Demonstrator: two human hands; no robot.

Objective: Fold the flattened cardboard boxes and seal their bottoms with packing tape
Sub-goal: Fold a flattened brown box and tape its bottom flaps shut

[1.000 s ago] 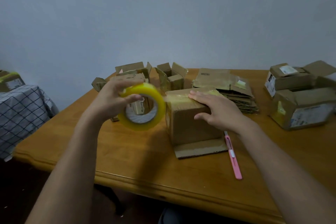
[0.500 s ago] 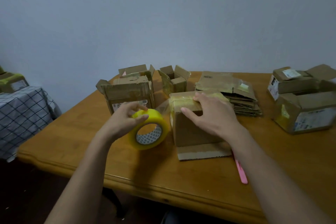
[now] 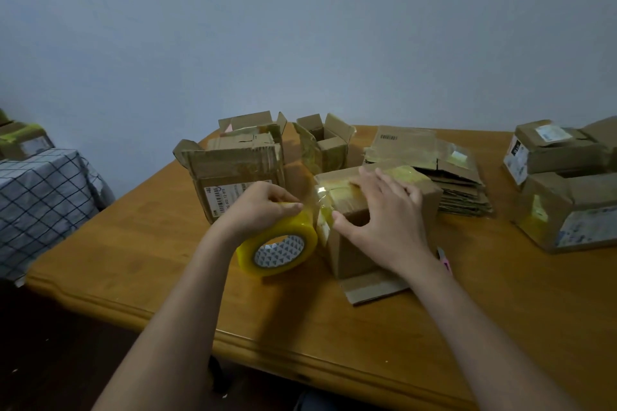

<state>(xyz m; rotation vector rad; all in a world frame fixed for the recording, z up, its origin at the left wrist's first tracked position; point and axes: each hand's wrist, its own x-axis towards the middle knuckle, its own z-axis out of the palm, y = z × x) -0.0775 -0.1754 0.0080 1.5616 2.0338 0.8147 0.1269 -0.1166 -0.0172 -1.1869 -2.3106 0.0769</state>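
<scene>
A wooden table [image 3: 140, 264] is standing against a plain bluish-grey wall [image 3: 300, 27], its moulded front edge catching the light. A pink utility knife [image 3: 445, 259] is lying on the tabletop, most of it hidden from view. At the far left, a grey cloth with a dark grid pattern [image 3: 40, 200] is draping over some piece of furniture, and its near corner is hanging down just beside the table's left end.

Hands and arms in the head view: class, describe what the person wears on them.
Nothing is worn that shows. The left hand and right hand are bare, without gloves, rings or a watch in view. Both forearms are uncovered up to the picture's bottom edge; no sleeve appears.
</scene>
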